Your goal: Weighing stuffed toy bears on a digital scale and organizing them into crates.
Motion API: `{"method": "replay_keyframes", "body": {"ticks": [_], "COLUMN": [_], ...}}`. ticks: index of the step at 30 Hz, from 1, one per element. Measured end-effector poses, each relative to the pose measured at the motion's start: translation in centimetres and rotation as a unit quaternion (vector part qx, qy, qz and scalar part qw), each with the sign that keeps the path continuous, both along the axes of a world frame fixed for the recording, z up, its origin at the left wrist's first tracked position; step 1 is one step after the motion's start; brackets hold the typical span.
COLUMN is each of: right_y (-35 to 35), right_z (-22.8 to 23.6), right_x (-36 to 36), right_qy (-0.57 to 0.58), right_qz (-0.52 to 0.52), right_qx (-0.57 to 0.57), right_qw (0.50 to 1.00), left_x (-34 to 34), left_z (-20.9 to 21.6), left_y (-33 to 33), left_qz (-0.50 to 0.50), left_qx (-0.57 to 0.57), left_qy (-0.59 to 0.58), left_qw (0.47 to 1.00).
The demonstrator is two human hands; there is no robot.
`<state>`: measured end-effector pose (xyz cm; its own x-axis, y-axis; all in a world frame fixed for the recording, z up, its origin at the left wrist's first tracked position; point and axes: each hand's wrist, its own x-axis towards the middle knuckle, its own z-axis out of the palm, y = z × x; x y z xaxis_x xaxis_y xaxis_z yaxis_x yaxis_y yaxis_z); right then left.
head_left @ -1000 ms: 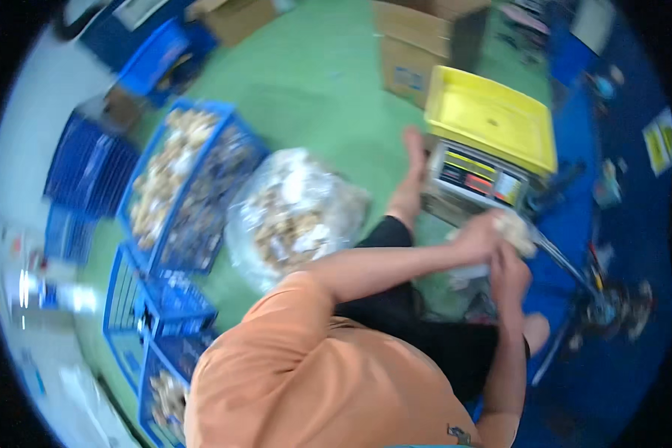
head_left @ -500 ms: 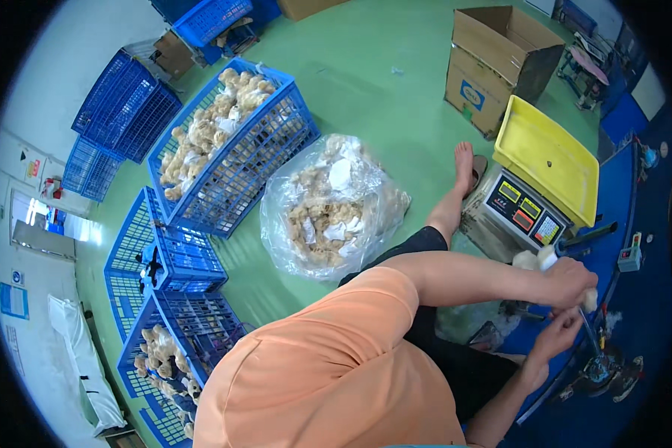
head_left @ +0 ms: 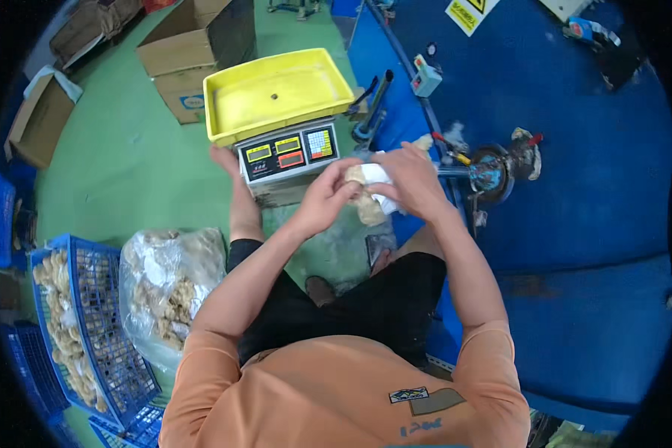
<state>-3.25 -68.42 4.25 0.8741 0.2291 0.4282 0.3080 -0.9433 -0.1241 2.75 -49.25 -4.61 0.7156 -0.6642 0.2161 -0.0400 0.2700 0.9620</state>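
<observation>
A beige plush toy [head_left: 370, 211] with a white cloth part is held between my two hands, above my lap and in front of the scale. My left hand [head_left: 323, 198] is closed, with its thumb and fingers pinching the toy's near left side. My right hand [head_left: 417, 183] wraps over the toy's white part from the right, and some beige plush pokes out beyond its fingers. Just right of that hand, a metal nozzle [head_left: 454, 172] juts from the blue machine panel. Part of the toy is hidden by my fingers.
A digital scale [head_left: 287, 157] bearing a yellow tray [head_left: 276, 97] stands ahead. Left are a clear plastic bag [head_left: 145, 299] of plush pieces and a blue crate [head_left: 101, 328] of beige toys. Farther off stands a cardboard box [head_left: 190, 67]. A control box [head_left: 425, 77] sits on the panel's edge.
My view has swung right toward the machine. Both hands have come away from the nozzle, and the plush toy is now between them, left of it.
</observation>
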Motion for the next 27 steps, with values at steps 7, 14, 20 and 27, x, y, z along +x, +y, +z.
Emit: {"method": "replay_keyframes", "body": {"ticks": [7,14,20,27], "right_y": [-2.1,2.2,6.6,-6.2], "right_z": [-2.7,-2.3,-1.8,-2.6], "right_x": [0.7,2.0,3.6,0.9], "right_qy": [0.075,0.048,0.084,0.097], "right_qz": [-0.014,-0.002,-0.099,-0.318], "right_qx": [-0.094,-0.092,-0.060,0.002], "right_qw": [0.993,0.995,0.990,0.943], "left_x": [0.5,2.4,3.7,2.2], "left_z": [0.6,2.1,1.0,0.7], "left_y": [-1.1,2.1,4.7,1.1], "left_qz": [-0.027,-0.001,0.046,-0.029], "left_qx": [-0.029,-0.016,-0.077,0.064], "left_qy": [0.150,0.329,0.272,0.025], "left_qw": [0.988,0.944,0.958,0.997]}}
